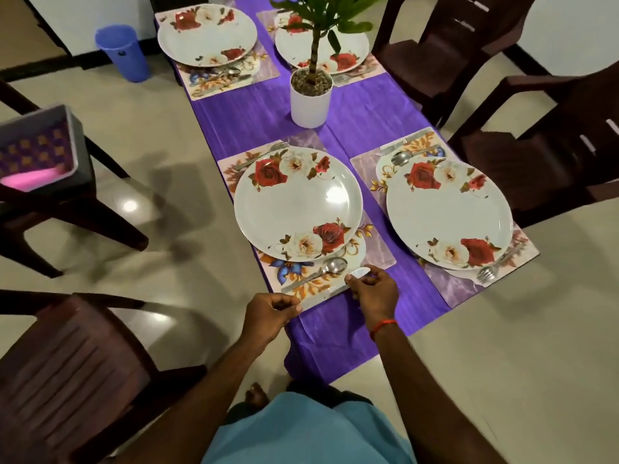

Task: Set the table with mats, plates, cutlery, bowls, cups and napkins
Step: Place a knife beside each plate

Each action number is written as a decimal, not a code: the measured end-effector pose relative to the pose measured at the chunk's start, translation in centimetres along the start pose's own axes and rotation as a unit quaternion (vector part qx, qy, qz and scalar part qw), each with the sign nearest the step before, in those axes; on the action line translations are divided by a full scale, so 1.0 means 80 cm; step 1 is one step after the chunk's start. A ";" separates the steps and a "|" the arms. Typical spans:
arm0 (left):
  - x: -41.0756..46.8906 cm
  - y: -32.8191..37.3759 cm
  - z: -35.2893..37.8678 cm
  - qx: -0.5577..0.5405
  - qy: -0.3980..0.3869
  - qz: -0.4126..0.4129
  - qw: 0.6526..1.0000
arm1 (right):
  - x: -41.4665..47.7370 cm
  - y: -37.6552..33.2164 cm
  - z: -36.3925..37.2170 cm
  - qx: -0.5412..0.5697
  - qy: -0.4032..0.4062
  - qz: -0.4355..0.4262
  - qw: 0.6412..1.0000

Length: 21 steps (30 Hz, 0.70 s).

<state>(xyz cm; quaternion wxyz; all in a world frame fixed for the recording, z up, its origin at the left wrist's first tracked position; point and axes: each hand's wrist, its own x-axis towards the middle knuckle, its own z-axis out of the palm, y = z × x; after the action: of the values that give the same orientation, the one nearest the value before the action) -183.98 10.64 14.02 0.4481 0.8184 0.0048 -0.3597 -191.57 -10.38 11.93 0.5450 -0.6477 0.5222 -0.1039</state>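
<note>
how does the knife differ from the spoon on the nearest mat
The knife is pinched by the right hand and the left hand; the spoon lies untouched. The knife sits by the near edge of the mat; the spoon lies between it and the plate. Both are metal, on the same mat, roughly parallel.

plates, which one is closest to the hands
The near left plate: the left hand and right hand pinch the knife lying just below it. The rest sit farther away.

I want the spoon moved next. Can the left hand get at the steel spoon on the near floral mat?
Probably yes: the steel spoon lies uncovered just beyond the left hand, though that hand pinches the silver table knife and must release it first.
</note>
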 end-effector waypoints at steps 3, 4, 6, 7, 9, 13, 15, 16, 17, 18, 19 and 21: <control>0.008 -0.004 0.006 0.049 0.017 0.023 0.998 | 0.010 0.003 0.000 -0.039 -0.001 -0.009 0.999; 0.009 -0.005 0.008 0.061 0.023 0.028 0.997 | 0.011 0.005 -0.001 -0.055 -0.002 -0.017 0.998; 0.011 -0.006 0.011 0.086 0.034 0.035 0.995 | 0.010 0.006 -0.002 -0.071 -0.007 -0.029 0.997; 0.011 -0.007 0.012 0.096 0.036 0.037 0.994 | 0.010 0.007 -0.003 -0.075 -0.012 -0.034 0.997; 0.010 -0.006 0.014 0.114 0.040 0.041 0.992 | 0.010 0.010 -0.006 -0.085 -0.022 -0.040 0.995; 0.010 -0.006 0.015 0.130 0.048 0.047 0.989 | 0.010 0.011 -0.007 -0.116 -0.024 -0.051 0.992; 0.011 -0.006 0.015 0.143 0.050 0.045 0.987 | 0.009 0.009 -0.007 -0.122 -0.022 -0.051 0.991; 0.011 -0.006 0.015 0.151 0.053 0.044 0.986 | 0.008 0.007 -0.007 -0.124 -0.022 -0.051 0.991; 0.011 -0.006 0.015 0.154 0.055 0.042 0.986 | 0.008 0.007 -0.007 -0.125 -0.022 -0.052 0.991; 0.010 -0.005 0.013 0.153 0.051 0.039 0.986 | 0.007 0.006 -0.008 -0.126 -0.023 -0.051 0.990; 0.010 -0.004 0.012 0.149 0.045 0.037 0.987 | 0.006 0.005 -0.008 -0.124 -0.024 -0.052 0.991; 0.010 -0.001 0.007 0.144 0.032 0.037 0.988 | 0.004 0.004 -0.008 -0.121 -0.024 -0.051 0.991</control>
<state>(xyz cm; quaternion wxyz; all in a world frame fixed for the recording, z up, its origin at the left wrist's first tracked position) -183.76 10.08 13.31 0.3379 0.8852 -0.0627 -0.3135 -192.08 -11.00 11.77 0.4692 -0.7369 0.4838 -0.0523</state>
